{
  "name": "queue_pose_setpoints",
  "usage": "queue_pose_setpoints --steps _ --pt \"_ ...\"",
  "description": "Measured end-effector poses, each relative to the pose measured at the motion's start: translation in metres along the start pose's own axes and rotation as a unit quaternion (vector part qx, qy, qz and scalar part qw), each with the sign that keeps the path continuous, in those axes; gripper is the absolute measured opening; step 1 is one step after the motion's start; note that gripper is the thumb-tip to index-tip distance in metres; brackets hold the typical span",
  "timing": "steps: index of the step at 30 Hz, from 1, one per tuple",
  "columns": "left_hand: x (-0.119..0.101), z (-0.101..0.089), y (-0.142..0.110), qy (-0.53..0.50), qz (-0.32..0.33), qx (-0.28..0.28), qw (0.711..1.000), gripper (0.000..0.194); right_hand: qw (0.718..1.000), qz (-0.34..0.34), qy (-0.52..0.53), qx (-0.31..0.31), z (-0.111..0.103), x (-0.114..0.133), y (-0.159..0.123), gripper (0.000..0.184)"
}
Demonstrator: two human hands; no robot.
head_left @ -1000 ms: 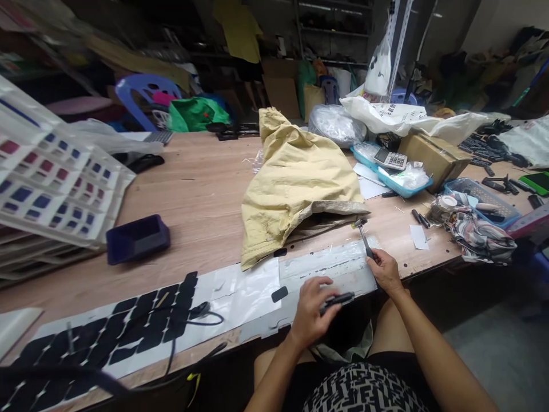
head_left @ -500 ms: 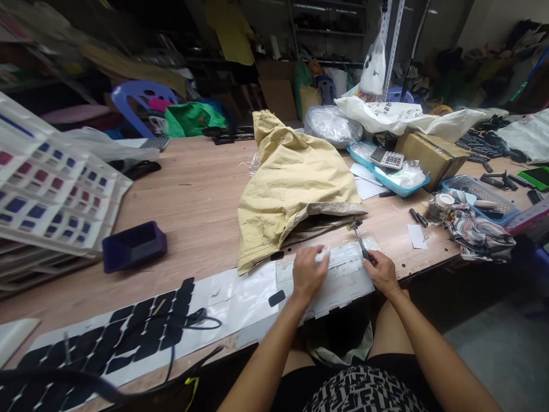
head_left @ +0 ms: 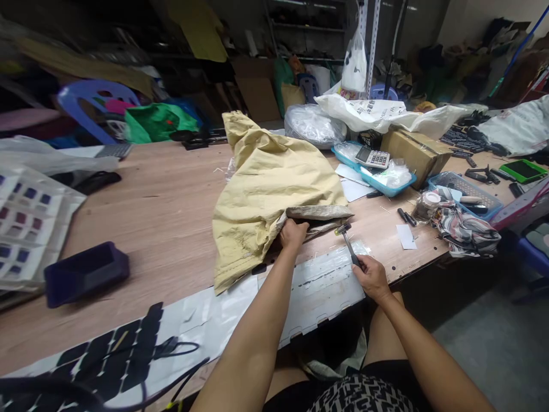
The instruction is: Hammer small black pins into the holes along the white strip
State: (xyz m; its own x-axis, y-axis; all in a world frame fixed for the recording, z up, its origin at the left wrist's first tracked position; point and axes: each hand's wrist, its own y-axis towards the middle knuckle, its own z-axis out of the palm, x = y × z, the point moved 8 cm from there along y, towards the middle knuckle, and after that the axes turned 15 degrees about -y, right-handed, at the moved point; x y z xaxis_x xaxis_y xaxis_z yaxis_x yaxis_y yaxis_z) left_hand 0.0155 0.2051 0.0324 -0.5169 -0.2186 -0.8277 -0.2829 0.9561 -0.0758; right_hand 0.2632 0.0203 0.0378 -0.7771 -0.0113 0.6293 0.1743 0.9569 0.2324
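Note:
A pale yellow sack (head_left: 278, 183) lies on the table, its mouth facing me. My left hand (head_left: 293, 234) reaches into that mouth; its fingers are hidden by the dark opening and the hand's own back. In my right hand (head_left: 372, 277) is a small hammer (head_left: 348, 243), gripped by its dark handle, head pointing away from me above the table. Below both hands lies a whitish board (head_left: 321, 292) at the table's front edge, with clear plastic over its far right part.
On the left stand a dark blue bin (head_left: 86, 273) and a white patterned bag (head_left: 30, 229). Black pieces (head_left: 141, 343) lie on a white sheet near a cable. To the right are a blue tray (head_left: 390, 186) with a calculator (head_left: 372, 157), a cardboard box (head_left: 414, 150) and a bunched cloth (head_left: 467, 229).
My left hand has moved from above the board forward into the sack's mouth. The right hand still holds the hammer. The view has turned a little to the right.

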Motion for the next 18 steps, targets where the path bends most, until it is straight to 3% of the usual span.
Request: queue_pose_setpoints --steps 2,4,8,12,18 --pt "0.000 -0.012 -0.007 -0.003 -0.039 -0.003 0.999 0.028 1.000 0.001 0.000 0.000 0.000 0.000 0.000 0.022" --pt "0.001 -0.020 -0.020 -0.036 -0.036 0.025 0.998 0.028 1.000 0.001 0.001 -0.002 -0.001 0.001 0.000 0.022" --pt "0.023 -0.033 -0.061 -0.136 0.010 0.097 0.986 0.036 1.000 0.000 0.003 -0.001 0.000 0.002 0.000 0.022" --pt "0.049 -0.031 -0.103 -0.146 0.109 0.164 0.970 0.033 1.000 0.003 0.001 0.005 0.001 0.000 0.000 0.023" --pt "0.053 -0.022 -0.123 -0.087 0.212 0.130 0.965 0.021 1.000 -0.003 -0.006 0.006 0.001 -0.001 0.001 0.025"
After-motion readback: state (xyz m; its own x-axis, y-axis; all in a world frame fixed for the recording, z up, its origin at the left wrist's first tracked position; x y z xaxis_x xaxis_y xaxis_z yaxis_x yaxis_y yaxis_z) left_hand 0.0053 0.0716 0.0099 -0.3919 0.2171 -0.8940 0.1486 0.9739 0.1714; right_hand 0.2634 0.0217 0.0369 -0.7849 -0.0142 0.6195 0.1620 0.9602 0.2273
